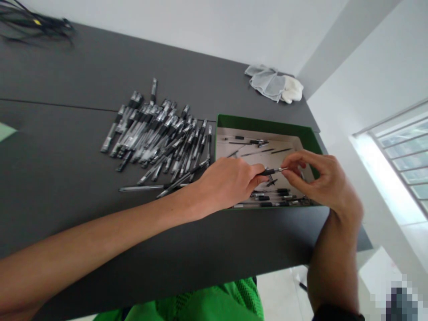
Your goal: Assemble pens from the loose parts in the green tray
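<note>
My left hand is closed around a pen barrel with a dark grip, held level above the green box. At the pen's tip end, my right hand pinches with thumb and forefinger; a thin bright piece shows at the fingertips, too small to name. Below both hands, the green box holds loose pen parts, among them dark grips and thin refills. To the left of the box lies a large pile of clear pens with black caps or grips. My left forearm passes over the table in front of the pile.
Grey-white cloth gloves lie at the table's back right corner. A bundle of black cables is at the far left. A pale green corner shows at the left edge. The dark table meets a white wall behind.
</note>
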A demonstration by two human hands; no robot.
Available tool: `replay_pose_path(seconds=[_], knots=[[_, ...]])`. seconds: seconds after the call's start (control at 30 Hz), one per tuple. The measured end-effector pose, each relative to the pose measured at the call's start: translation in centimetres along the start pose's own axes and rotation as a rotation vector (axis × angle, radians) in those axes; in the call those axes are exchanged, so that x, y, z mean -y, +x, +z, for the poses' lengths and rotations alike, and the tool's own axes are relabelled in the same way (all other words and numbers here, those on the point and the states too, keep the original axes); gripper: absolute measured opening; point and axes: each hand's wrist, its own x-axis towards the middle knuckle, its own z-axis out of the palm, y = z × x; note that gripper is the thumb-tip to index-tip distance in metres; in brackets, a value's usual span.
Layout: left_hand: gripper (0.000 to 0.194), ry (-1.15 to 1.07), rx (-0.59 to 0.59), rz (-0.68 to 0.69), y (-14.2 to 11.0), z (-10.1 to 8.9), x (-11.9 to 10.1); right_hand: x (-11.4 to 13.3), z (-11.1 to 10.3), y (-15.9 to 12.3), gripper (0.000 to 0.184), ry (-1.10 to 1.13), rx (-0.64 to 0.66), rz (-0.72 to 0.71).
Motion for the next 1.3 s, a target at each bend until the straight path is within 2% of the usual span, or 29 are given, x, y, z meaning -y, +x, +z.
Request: replay_pose_path(seconds=[0.47,0.63,0.9,1.3], knots=[[0.038,0.008,0.011,0.009,0.03,0.04,0.02,-0.37,0.28,0.01,0.016,0.006,0.033,0.035],[0.039,-0.002,0.011,-0.013,0.03,0.01,-0.02,-0.38,0.39,0.14,0.023,0.000,0.060,0.001],[0.037,0.005,-0.013,0.017,0.06,0.35,0.13,0.03,0.34,0.27,0.015,0.040,0.089,0.012],[0.037,-0.017,-0.029,0.033,0.05,0.72,0.41,0.09,0.86,0.38,0.035,0.086,0.153,-0.034]])
